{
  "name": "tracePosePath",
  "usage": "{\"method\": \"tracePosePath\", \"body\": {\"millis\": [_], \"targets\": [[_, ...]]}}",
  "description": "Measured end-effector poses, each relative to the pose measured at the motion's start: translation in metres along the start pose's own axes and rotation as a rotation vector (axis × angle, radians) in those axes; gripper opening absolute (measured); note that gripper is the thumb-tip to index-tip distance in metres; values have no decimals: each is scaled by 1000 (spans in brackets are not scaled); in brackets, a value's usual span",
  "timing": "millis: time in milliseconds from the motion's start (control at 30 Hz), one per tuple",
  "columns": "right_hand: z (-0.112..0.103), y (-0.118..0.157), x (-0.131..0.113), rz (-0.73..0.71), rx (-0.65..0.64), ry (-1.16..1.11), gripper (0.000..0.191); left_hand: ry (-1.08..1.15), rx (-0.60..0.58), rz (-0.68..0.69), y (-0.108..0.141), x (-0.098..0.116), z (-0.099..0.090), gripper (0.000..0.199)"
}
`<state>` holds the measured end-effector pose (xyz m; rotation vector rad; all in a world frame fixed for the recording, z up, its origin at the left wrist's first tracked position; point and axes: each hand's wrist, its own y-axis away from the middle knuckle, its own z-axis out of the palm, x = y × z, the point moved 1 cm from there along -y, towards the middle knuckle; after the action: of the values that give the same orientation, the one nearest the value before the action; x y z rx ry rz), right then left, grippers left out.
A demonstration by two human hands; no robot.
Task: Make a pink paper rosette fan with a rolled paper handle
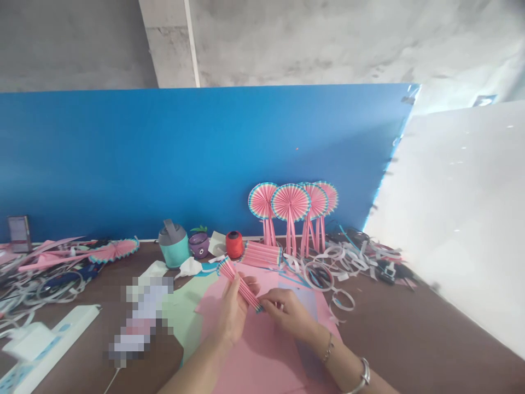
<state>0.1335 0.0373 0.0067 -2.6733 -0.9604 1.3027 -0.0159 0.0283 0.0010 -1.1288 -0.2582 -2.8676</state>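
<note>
My left hand point(237, 303) is closed around a pleated pink paper strip point(243, 285) with blue-edged ends, held slanting above the table. My right hand point(285, 309) pinches at the strip's lower end; its fingertips hide what exactly they grip. Beneath both hands lie large pink paper sheets point(254, 361), with green paper point(186, 312) to the left. Just beyond the strip is another folded pink paper piece point(261, 254). Several finished round pink paper fans point(290, 202) with ribbon-like paper legs lean against the blue partition.
A red thread spool point(234, 244), a purple pot point(199, 245) and a teal cup point(175, 249) stand along the partition point(164, 153). Tangled white paper strips point(344, 262) lie at right. A power strip point(53, 350) and another pink fan point(115, 250) are at left.
</note>
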Motion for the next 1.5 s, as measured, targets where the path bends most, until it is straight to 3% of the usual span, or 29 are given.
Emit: {"method": "tracePosePath", "body": {"millis": [167, 767, 1167, 1367, 1500], "targets": [[2, 1, -3, -84, -6, 196, 26, -23, 28, -13, 0, -2, -1, 46], [-2, 3, -8, -76, -29, 186, 30, -136, 44, 32, 5, 2, 3, 51], [9, 2, -3, -132, 21, 582, 23, -200, -30, 57, 8, -9, 3, 42], [9, 1, 0, 41, 114, 365, 26, -112, -24, 16, 9, -7, 4, 43], [7, 0, -1, 80, 117, 293, 24, -68, -15, 12, 8, -4, 5, 44]]}}
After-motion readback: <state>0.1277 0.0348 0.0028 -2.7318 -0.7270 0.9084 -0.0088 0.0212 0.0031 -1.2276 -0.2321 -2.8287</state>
